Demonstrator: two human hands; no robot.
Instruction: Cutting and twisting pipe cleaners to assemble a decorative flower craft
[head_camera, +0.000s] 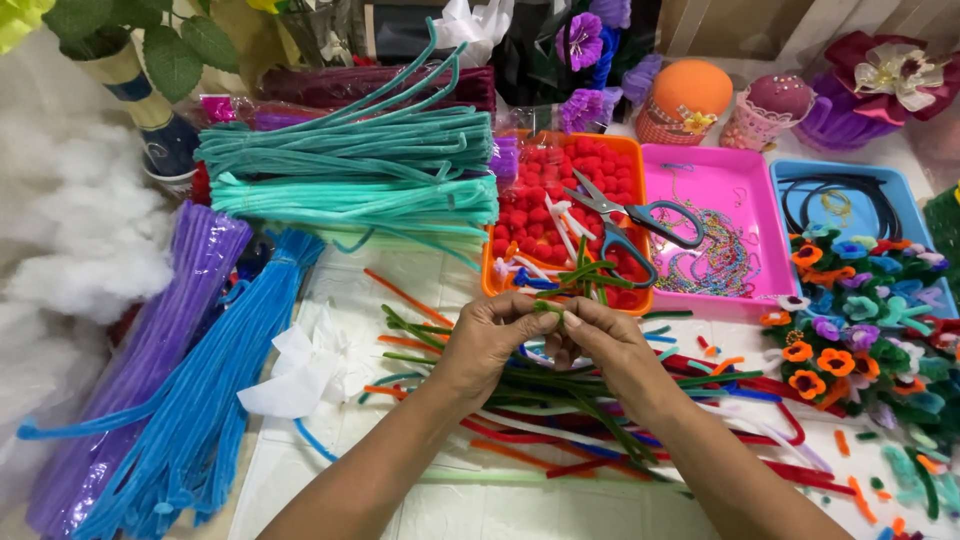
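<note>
Green pipe cleaners: a small bunch of dark green fuzzy pipe cleaners (578, 280) is pinched between both hands, its ends fanning upward in front of the orange tray.
Left hand: the left hand (492, 340) is closed, fingertips pinching the bunch from the left.
Right hand: the right hand (608, 345) is closed too, thumb and fingers gripping the same bunch, touching the left hand's fingertips.
Below the hands: a loose pile of red, green, orange and white pipe cleaners (640, 420) lies scattered on the white table (470, 510).
Orange tray: a rectangular orange plastic tray (634, 150) holds red pompoms; metal scissors with dark handles (630, 225) lie across its right edge.
Pink tray: a pink plastic tray (700, 160) sits just right of the orange one, with thin beaded chains inside.
Right side: small pipe-cleaner flowers in orange, purple and blue (850, 330) are clustered near a blue tray (880, 185).
Left side: long bundles of teal pipe cleaners (350, 170), blue pipe cleaners (200, 400) and purple pipe cleaners (140, 360) lie beside white stuffing fluff (70, 230).
</note>
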